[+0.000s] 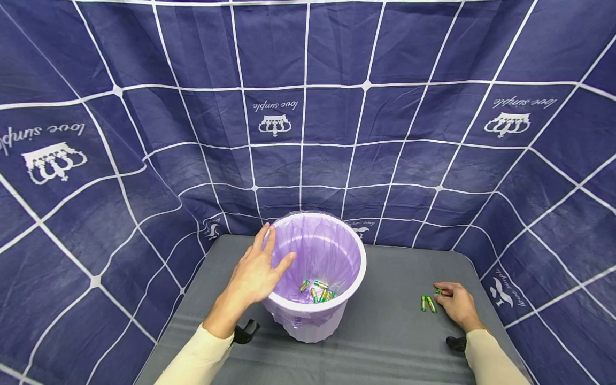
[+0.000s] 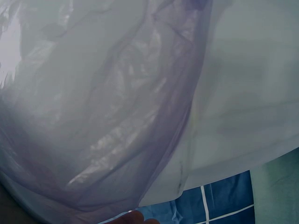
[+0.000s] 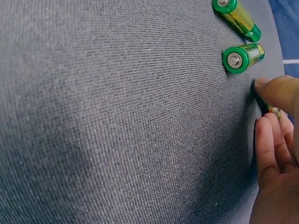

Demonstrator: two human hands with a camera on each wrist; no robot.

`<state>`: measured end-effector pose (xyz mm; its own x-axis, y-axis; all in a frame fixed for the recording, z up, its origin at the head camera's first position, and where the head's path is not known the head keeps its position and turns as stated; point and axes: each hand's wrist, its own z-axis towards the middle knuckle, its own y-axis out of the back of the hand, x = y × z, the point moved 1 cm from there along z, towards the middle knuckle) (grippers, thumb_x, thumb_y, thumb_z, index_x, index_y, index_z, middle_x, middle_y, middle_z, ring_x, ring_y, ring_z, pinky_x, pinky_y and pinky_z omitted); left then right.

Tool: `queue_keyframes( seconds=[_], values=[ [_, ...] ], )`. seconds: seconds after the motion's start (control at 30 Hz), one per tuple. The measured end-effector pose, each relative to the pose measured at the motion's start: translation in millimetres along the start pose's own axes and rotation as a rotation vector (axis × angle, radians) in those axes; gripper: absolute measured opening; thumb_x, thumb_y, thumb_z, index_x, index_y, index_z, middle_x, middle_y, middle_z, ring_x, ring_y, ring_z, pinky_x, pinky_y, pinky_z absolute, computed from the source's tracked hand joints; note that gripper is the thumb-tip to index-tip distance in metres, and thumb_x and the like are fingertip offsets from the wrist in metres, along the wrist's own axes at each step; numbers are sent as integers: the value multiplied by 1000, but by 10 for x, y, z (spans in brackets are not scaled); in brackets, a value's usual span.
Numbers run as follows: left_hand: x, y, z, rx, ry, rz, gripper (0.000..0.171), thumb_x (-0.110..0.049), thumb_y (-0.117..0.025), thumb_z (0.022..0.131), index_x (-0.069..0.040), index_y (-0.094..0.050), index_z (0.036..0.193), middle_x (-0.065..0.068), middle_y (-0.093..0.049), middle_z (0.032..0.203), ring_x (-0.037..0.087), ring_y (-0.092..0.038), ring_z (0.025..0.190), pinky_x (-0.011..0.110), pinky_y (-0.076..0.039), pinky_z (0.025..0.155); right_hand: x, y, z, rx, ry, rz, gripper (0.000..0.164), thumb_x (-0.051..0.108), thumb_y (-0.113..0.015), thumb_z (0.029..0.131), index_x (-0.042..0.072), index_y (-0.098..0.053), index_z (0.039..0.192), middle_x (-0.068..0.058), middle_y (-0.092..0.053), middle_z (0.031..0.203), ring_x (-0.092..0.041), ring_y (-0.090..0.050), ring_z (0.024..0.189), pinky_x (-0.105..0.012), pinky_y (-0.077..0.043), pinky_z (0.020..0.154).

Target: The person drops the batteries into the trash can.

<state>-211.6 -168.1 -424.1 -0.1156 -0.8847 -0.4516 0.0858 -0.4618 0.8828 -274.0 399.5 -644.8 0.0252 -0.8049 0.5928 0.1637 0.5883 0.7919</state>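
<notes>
A white bin (image 1: 356, 283) with a thin purple liner (image 1: 327, 246) stands upright on the grey surface. Several green and yellow batteries (image 1: 321, 285) lie at its bottom. My left hand (image 1: 255, 272) is at the bin's left rim, fingers stretched and thumb spread over the opening; liner (image 2: 117, 116) and bin wall fill most of the left wrist view. Out to the right, my right hand (image 1: 457, 303) pinches a battery (image 3: 275, 111) by the surface, mostly hidden behind thumb and fingers. Just left of that hand lie two more batteries (image 1: 427, 304), near each other.
The grey padded surface (image 1: 385, 331) spreads under the bin and the loose batteries. Dark blue cloth (image 1: 332, 117) with white grid lines hangs behind and on both sides. Each wrist carries a black strap mount (image 1: 246, 331).
</notes>
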Motion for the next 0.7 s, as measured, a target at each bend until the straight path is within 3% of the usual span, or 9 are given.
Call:
queue_keyframes(
  seconds=[0.13,0.37,0.7],
  values=[
    [8,3,0,3,-2,-5,94,-69,-53,117,-7,-30,185,12,-16,198,60,-55,159,78,-53,120,28,26,-13,-10,-39,6,34,10,-89,99,-1,-85,132,-33,-76,136,-18,-75,105,-18,-49,83],
    [14,9,20,0,-13,-9,95,-69,-53,117,-7,-28,185,13,-16,197,61,-55,157,78,-52,121,62,30,-16,-114,-29,102,37,5,-91,98,-5,-83,132,-36,-73,134,23,-57,92,2,-46,75],
    [22,-5,21,1,-19,-9,95,-68,-52,118,-6,-27,185,14,-15,198,61,-56,157,79,-53,120,312,210,-40,-189,-31,151,44,8,-94,99,-3,-81,140,-30,-72,134,33,-50,88,4,-48,74]
  ],
)
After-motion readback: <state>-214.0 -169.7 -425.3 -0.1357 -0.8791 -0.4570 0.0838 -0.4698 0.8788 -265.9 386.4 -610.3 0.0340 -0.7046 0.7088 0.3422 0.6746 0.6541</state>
